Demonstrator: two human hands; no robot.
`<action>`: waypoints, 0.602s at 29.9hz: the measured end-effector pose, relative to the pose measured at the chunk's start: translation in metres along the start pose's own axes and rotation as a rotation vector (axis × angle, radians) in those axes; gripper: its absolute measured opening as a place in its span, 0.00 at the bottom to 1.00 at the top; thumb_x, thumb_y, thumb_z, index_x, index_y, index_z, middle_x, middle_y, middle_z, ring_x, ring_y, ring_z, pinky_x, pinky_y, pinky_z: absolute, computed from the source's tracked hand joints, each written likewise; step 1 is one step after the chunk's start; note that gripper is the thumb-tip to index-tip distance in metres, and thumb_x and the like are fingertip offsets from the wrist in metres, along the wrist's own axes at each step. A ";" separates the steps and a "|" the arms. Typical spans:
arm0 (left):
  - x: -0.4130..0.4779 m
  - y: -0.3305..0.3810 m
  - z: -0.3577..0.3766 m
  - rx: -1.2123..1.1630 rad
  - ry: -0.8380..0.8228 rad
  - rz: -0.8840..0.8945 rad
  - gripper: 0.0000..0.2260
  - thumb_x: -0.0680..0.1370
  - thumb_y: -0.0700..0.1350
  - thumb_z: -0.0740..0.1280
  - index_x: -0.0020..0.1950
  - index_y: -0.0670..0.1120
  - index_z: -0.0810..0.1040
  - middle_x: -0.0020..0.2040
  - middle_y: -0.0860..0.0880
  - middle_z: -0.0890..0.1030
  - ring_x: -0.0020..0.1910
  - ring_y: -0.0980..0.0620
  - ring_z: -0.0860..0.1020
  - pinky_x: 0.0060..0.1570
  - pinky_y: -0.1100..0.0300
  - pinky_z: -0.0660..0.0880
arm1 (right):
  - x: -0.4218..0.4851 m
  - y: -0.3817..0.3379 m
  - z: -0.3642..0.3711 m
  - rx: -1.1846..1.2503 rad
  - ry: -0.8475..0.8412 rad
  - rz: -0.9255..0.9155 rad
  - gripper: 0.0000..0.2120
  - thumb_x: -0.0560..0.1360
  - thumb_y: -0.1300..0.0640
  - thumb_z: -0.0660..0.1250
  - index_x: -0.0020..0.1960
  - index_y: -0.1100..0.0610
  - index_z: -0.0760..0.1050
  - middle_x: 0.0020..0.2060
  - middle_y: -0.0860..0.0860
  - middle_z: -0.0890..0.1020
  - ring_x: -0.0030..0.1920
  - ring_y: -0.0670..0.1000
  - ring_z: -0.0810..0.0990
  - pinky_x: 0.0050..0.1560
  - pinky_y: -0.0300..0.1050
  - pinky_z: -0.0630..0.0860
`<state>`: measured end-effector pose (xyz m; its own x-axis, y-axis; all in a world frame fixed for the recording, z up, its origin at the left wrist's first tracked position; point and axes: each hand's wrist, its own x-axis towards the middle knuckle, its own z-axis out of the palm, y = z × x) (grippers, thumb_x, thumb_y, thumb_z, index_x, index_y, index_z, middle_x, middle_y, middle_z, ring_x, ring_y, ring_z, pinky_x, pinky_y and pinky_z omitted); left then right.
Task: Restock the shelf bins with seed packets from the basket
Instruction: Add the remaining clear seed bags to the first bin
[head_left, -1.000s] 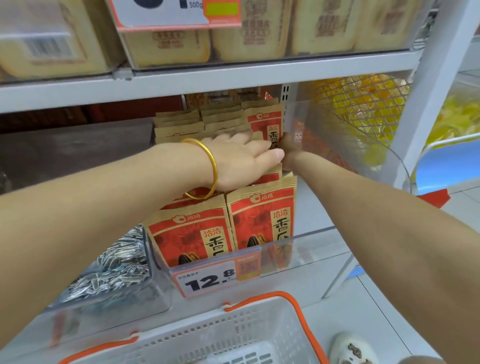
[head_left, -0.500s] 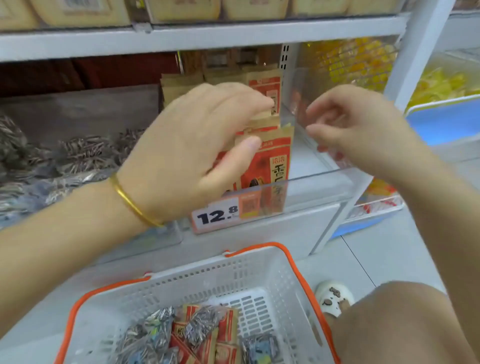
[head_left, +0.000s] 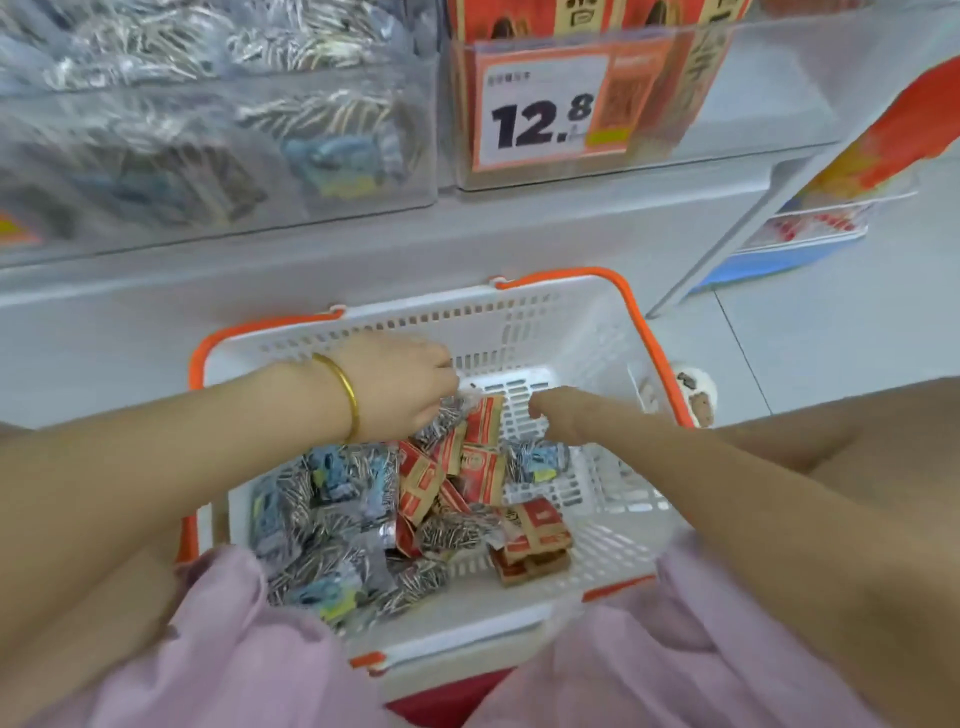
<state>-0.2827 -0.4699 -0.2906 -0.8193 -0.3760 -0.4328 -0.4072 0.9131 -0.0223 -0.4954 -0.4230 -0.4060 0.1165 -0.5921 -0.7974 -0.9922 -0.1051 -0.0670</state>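
Left grip (head_left: 400, 384), gold bangle (head_left: 345, 395) on the wrist, is down in the basket (head_left: 571, 322), fingers curled closed on the top edge of a silver-striped packet (head_left: 445, 415) at the far end of the pile. Right grip (head_left: 563, 415) comes in from the right of the frame, just beside the red-and-tan packets (head_left: 470, 467). It is smeared by blur, so I cannot tell whether it is open or closed.

That basket is white with an orange rim and sits centre frame, low against the white base of the shelf (head_left: 363, 249). Pale floor tiles (head_left: 831, 338) run off to the right. Up top, two clear shelf bins: the upper-left bin (head_left: 218, 171) holds silver-striped packets, and the upper-centre bin (head_left: 701, 150) holds red packets behind a price tag (head_left: 540, 104) reading 12.8.

Both bins are cut off by the top edge, and the left one is badly blurred. Pink fabric (head_left: 234, 660) covers the basket's near rim along the bottom of the frame. A white shoe (head_left: 696, 395) peeks out past the basket's right side.

On the count: two hands, one basket, two bins, one readable price tag, one bangle, one shoe. The packets come in two kinds, with the silver heap (head_left: 332, 530) filling the basket's lower left and the red ones in the middle, too jumbled for a firm number.
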 end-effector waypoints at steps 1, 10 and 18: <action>0.001 0.000 0.002 -0.011 -0.019 0.000 0.13 0.80 0.50 0.53 0.61 0.50 0.71 0.57 0.50 0.73 0.55 0.50 0.73 0.53 0.52 0.74 | 0.007 0.001 0.013 -0.004 0.012 0.009 0.21 0.78 0.64 0.61 0.70 0.61 0.65 0.66 0.58 0.72 0.63 0.58 0.73 0.61 0.49 0.71; -0.004 -0.008 0.028 -0.066 -0.069 -0.091 0.14 0.81 0.50 0.54 0.64 0.49 0.70 0.58 0.49 0.73 0.56 0.49 0.73 0.53 0.51 0.75 | 0.046 -0.016 0.074 -0.179 -0.008 0.087 0.28 0.75 0.65 0.62 0.73 0.56 0.58 0.64 0.56 0.73 0.65 0.58 0.69 0.58 0.51 0.71; 0.036 0.068 0.098 -0.435 -0.315 -0.068 0.28 0.76 0.58 0.63 0.70 0.45 0.63 0.64 0.47 0.69 0.64 0.47 0.68 0.59 0.49 0.72 | 0.038 -0.014 0.068 -0.174 -0.033 0.137 0.15 0.77 0.62 0.62 0.63 0.58 0.73 0.55 0.53 0.77 0.58 0.55 0.76 0.53 0.49 0.74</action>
<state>-0.3007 -0.4058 -0.3963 -0.6519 -0.3050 -0.6942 -0.6392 0.7136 0.2867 -0.4798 -0.3892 -0.4760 -0.0236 -0.5842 -0.8112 -0.9757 -0.1634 0.1461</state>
